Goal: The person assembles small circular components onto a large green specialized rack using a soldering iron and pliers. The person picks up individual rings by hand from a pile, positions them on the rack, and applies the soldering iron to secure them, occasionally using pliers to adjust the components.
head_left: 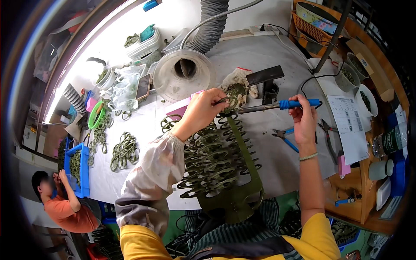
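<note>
**Hot tip close to your fingers**

The green strap bundle [216,160] is lying nearest you, running from your lap up across the grey worktop [277,156], its looped webbing fanning out on both sides of a flat central strip. Your left hand [203,108] is pinching the far end of that bundle, fingers closed on the webbing. Your right hand [303,119] is gripping the blue-handled soldering iron [277,105], whose metal shaft is pointing left and meeting the webbing just beside your left fingertips. That closeness looks like the main risk: a small slip could be bringing the tip onto your skin, and lingering could scorch the strap. The iron's black cord [310,80] is trailing near the blue-handled pliers [286,138] and might snag.
</note>
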`<state>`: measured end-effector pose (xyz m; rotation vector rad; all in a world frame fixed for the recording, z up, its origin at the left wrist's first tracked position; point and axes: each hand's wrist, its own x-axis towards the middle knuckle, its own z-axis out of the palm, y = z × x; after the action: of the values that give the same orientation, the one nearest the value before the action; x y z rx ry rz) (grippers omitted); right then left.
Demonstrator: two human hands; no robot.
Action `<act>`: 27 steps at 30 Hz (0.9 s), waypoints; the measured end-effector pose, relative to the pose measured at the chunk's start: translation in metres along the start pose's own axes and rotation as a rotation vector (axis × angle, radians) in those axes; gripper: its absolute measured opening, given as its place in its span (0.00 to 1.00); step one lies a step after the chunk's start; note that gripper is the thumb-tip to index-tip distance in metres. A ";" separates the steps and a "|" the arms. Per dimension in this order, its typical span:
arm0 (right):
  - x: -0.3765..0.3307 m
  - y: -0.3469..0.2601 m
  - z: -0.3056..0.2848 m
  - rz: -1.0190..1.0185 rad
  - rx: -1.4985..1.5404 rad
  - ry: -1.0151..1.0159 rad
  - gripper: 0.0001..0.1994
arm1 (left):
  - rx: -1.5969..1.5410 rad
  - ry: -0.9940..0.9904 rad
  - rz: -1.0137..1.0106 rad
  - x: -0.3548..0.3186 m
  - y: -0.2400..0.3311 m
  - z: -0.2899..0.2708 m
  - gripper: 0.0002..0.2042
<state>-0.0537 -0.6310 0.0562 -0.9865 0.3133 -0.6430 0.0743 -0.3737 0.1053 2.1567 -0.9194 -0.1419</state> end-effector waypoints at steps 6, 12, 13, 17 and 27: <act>-0.001 -0.013 -0.003 -0.040 -0.028 0.000 0.10 | -0.010 -0.029 -0.006 0.003 -0.002 0.002 0.09; -0.012 -0.036 -0.003 -0.070 -0.104 0.038 0.10 | -0.037 -0.012 -0.039 -0.002 -0.004 -0.003 0.11; -0.012 -0.036 -0.005 -0.060 -0.109 0.025 0.10 | 0.025 0.000 0.003 -0.004 -0.004 -0.005 0.11; -0.013 -0.042 -0.019 -0.050 -0.143 0.061 0.10 | -0.012 0.016 0.013 -0.010 0.005 -0.039 0.15; -0.024 -0.047 -0.024 -0.056 -0.106 0.050 0.10 | 0.627 -0.037 -0.515 -0.187 -0.128 -0.107 0.10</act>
<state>-0.1017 -0.6500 0.0827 -1.0854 0.3674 -0.7085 0.0498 -0.1296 0.0563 2.9544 -0.4309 -0.1594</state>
